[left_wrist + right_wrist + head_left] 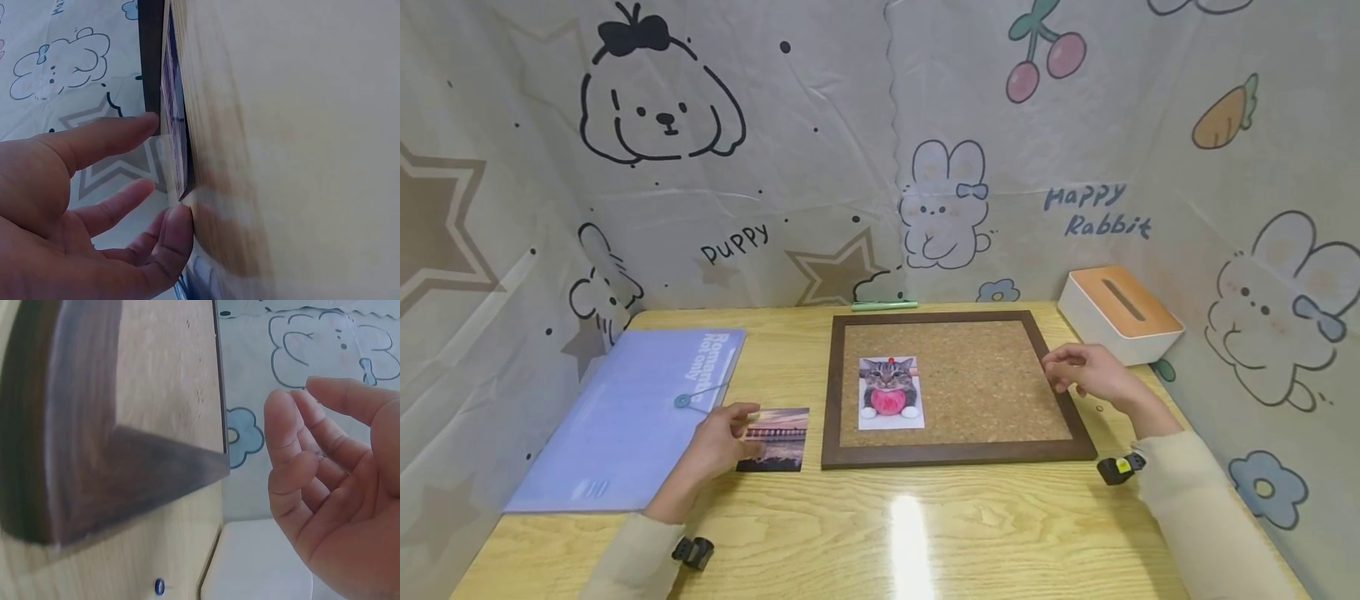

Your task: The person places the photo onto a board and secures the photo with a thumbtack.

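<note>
A sunset photo print (784,437) lies flat on the table, left of a brown-framed cork board (977,383). My left hand (721,437) hovers at the photo's left side. In the left wrist view its relaxed fingers (178,234) reach the table near the photo's corner (178,125), not pinching it. On the board a cat picture (891,393) is held at its top by a red pushpin (891,361). My right hand (1093,373) is raised over the board's right edge, fingers loosely bent, with nothing seen in it.
A translucent blue document folder (617,425) lies at the left. Behind the board is a green pen-like stick (884,306). A white tissue box (1120,312) with a wooden lid stands back right. One small blue-rimmed item (160,587) sits beside the frame. Patterned cloth walls enclose the table.
</note>
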Motion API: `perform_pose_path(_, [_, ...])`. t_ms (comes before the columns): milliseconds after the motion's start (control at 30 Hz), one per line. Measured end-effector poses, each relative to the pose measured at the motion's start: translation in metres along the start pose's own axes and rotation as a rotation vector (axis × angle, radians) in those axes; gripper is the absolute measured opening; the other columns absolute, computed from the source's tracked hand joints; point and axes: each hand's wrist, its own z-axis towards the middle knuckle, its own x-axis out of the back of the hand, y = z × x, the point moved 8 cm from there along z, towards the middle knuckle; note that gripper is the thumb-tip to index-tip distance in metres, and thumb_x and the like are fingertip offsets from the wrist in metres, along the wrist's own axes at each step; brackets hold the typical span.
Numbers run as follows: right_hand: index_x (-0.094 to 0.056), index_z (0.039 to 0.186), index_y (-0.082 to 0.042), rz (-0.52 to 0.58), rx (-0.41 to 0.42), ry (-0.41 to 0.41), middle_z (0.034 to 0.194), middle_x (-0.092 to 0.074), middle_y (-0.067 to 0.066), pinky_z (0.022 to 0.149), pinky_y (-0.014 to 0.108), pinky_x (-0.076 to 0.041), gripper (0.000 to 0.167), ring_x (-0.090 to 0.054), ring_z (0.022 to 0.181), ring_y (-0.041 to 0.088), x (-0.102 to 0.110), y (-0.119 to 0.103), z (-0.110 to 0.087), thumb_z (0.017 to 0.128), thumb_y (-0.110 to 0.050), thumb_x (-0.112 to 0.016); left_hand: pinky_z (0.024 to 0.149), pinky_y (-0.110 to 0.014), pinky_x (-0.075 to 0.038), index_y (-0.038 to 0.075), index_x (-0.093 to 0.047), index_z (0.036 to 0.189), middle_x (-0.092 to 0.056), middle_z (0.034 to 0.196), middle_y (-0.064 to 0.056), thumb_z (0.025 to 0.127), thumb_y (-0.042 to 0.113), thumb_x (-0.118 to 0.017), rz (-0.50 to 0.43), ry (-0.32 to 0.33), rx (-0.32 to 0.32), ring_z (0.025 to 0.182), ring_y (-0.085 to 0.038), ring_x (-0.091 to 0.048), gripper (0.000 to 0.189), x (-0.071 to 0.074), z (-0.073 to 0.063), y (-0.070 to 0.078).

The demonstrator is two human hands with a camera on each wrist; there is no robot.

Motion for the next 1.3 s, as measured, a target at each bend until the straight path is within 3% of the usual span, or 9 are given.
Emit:
perform_pose_path(167, [-0.057,0.129,0.002,0.000,-0.021,0.002,0.116,-0.069,0.021,0.059,0.031,-0.050,0.041,-0.066,0.082,0.015,0.003,0.009,-0.004,0.104,-0.030,-0.054,0.087,-0.051,-0.054,0.001,-0.048,0.144,-0.050,0.130,-0.030,0.077,0.008,-0.084,0.071,-0.003,-0.013,0.108,-0.040,-0.056,0.077,-0.001,0.002,0.004])
perform_pose_path(400, [-0.055,0.131,0.003,0.005,-0.052,0.000,0.118,-0.068,0.023,0.059,0.032,-0.051,0.042,-0.067,0.086,0.020,0.006,0.024,-0.006,0.104,-0.030,-0.053,0.080,-0.044,-0.057,0.000,-0.047,0.145,-0.038,0.140,-0.035,0.075,0.007,-0.086,0.087,-0.005,-0.012,0.107,-0.042,-0.058,0.080,-0.002,0.002,0.005])
perform_pose_path(533, [-0.057,0.127,0.003,0.004,-0.052,0.004,0.113,-0.068,0.022,0.059,0.033,-0.052,0.040,-0.067,0.086,0.021,0.011,0.030,-0.008,0.104,-0.029,-0.053,0.080,-0.044,-0.053,0.000,-0.056,0.135,-0.050,0.127,-0.028,0.074,0.005,-0.086,0.080,0.008,-0.018,0.102,-0.033,-0.056,0.068,0.001,0.002,0.005])
perform_pose_path(767, [-0.062,0.120,0.004,-0.052,-0.068,-0.004,0.100,-0.070,0.015,0.058,0.033,-0.050,0.033,-0.065,0.081,0.020,0.020,0.041,-0.015,0.104,-0.023,-0.052,0.073,-0.035,-0.053,0.003,-0.066,0.115,-0.066,0.105,-0.014,0.075,-0.002,-0.081,-0.004,-0.002,0.032,0.092,-0.025,-0.059,0.043,0.003,0.003,-0.001])
perform_pose_path(933, [-0.061,0.120,0.005,-0.064,-0.102,-0.030,0.085,-0.066,0.010,0.057,0.030,-0.046,0.031,-0.058,0.073,0.016,0.023,0.051,-0.023,0.103,-0.019,-0.052,0.067,-0.030,-0.053,0.000,-0.066,0.117,-0.065,0.103,-0.014,0.080,-0.006,-0.071,-0.102,-0.044,0.039,0.089,-0.022,-0.060,0.037,0.002,0.003,-0.004])
perform_pose_path(1167, [-0.063,0.118,0.007,-0.138,-0.131,-0.016,0.081,-0.067,0.006,0.055,0.027,-0.046,0.033,-0.058,0.070,0.014,0.028,0.066,-0.029,0.104,-0.021,-0.051,0.067,-0.032,-0.053,-0.001,-0.065,0.118,-0.064,0.105,-0.017,0.085,-0.008,-0.065,-0.136,-0.062,-0.010,0.089,-0.022,-0.061,0.034,0.006,0.004,-0.003])
perform_pose_path(1300, [-0.065,0.112,0.007,-0.145,-0.142,-0.027,0.080,-0.066,0.007,0.057,0.028,-0.049,0.026,-0.059,0.071,0.016,0.027,0.070,-0.032,0.101,-0.012,-0.052,0.066,-0.032,-0.054,-0.001,-0.064,0.121,-0.063,0.105,-0.017,0.086,-0.007,-0.065,-0.180,-0.093,-0.018,0.085,-0.020,-0.060,0.036,0.006,0.005,-0.002])
